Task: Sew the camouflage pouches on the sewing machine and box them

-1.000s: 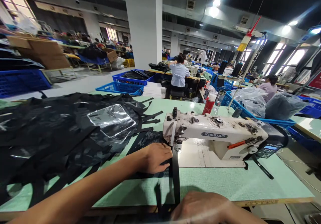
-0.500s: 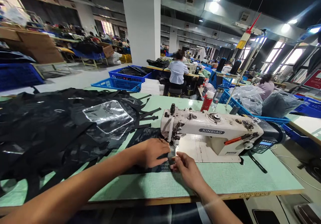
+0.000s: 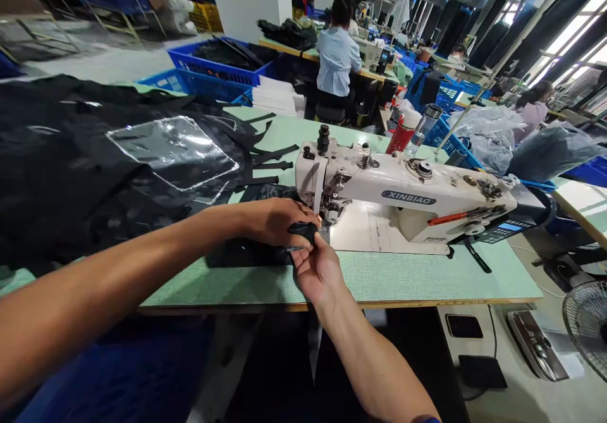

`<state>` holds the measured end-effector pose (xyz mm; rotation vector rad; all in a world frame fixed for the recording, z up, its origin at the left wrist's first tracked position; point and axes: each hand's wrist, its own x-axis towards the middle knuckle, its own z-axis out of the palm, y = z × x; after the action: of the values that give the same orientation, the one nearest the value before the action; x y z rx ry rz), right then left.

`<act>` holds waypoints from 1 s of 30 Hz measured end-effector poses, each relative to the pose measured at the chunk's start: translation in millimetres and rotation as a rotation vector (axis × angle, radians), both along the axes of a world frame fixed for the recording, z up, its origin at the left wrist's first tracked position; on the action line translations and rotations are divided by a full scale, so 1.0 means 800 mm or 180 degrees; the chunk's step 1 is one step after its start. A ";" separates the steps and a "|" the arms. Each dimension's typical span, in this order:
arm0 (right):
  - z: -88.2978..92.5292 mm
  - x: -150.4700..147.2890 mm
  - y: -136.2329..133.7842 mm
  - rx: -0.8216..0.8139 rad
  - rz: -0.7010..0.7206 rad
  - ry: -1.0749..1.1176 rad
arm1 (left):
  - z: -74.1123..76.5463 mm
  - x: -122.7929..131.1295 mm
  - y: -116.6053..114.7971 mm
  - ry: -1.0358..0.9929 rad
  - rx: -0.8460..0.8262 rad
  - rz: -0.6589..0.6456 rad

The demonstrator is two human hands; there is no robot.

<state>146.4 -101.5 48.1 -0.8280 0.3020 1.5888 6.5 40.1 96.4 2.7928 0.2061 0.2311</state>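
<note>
Fingers (image 3: 307, 257) clamped on black fabric (image 3: 303, 231), left hand (image 3: 270, 222) and right hand (image 3: 318, 274) touching, just beside sewing machine (image 3: 403, 190), center frame.

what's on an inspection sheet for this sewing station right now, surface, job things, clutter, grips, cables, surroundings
surface: pale green table top, white machine bed set into it
job's things: XINBIAO sewing machine, black fabric pile with a clear plastic sheet and black straps
clutter: red bottle and clear tumbler behind the machine
grips: left hand over a black fabric piece, right hand pinching it from below, beside the needle area
cables: thin cord on the floor, right of the table
surroundings: blue crates, white stack, plastic bags, fan, co-worker in a light blue shirt
</note>
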 end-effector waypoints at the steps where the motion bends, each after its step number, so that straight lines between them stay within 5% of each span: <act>1: -0.002 0.001 -0.001 0.0002 0.0045 -0.0014 | -0.001 -0.003 0.004 0.0067 -0.0145 -0.0015; 9: -0.022 0.032 -0.036 0.0457 0.0688 -0.0660 | -0.067 -0.037 0.018 -0.0430 -0.1082 0.0503; 14: -0.036 0.091 -0.077 0.1225 0.1006 -0.3973 | -0.088 -0.039 0.005 -0.0445 -0.0608 0.0689; 16: -0.038 0.104 -0.072 0.1478 0.1204 -0.5320 | -0.089 -0.038 0.004 -0.0448 -0.0488 0.0662; 19: -0.038 0.101 -0.050 0.1648 0.1757 -0.6450 | -0.091 -0.038 0.004 -0.0450 -0.0328 0.0586; 23: -0.037 0.087 -0.035 0.1695 0.2121 -0.7038 | -0.096 -0.039 0.000 -0.0389 -0.0080 0.0558; 30: -0.053 0.099 -0.068 0.2988 0.1783 -0.7449 | -0.099 -0.040 0.011 -0.0306 0.0011 0.0371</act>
<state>226.0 -155.8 5.5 -1.3831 -2.2020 0.1382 -25.2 48.7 17.1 2.7676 0.3458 0.3931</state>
